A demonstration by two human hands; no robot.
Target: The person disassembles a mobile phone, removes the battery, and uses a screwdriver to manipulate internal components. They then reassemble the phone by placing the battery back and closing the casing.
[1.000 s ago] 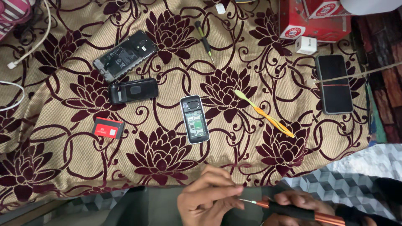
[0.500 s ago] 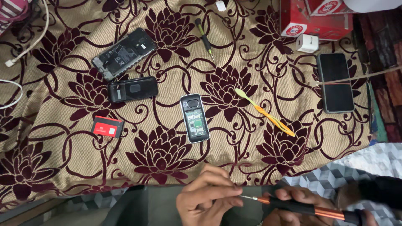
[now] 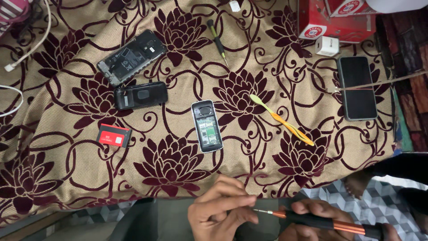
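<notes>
— What are the hands doing down there at the near edge?

— The right hand [image 3: 312, 216] is wrapped around a black and copper screwdriver [image 3: 325, 221], holding it nearly level with its thin tip pointing left. The left hand [image 3: 220, 212] has its fingers curled together right at that tip; whether it pinches something small there I cannot tell, the fingers hide it.

— And the things on the flowered cloth [image 3: 53, 178]?

— Well apart from the hands. A small opened phone [image 3: 207, 126] lies face down in the middle with its green board showing. Up and to the left lies a larger opened phone [image 3: 131, 57], tilted, and just below it a black back cover [image 3: 141, 95]. A red battery [image 3: 113, 135] sits further left.

— Anything on the right?

— A yellow and orange pry tool [image 3: 281, 119] lies slanted beside the small phone, a dark smartphone [image 3: 356, 88] lies flat near the edge, and a white charger block [image 3: 327, 45] sits by a red box [image 3: 334, 20]. A small green-handled screwdriver [image 3: 217, 41] lies near the top.
</notes>
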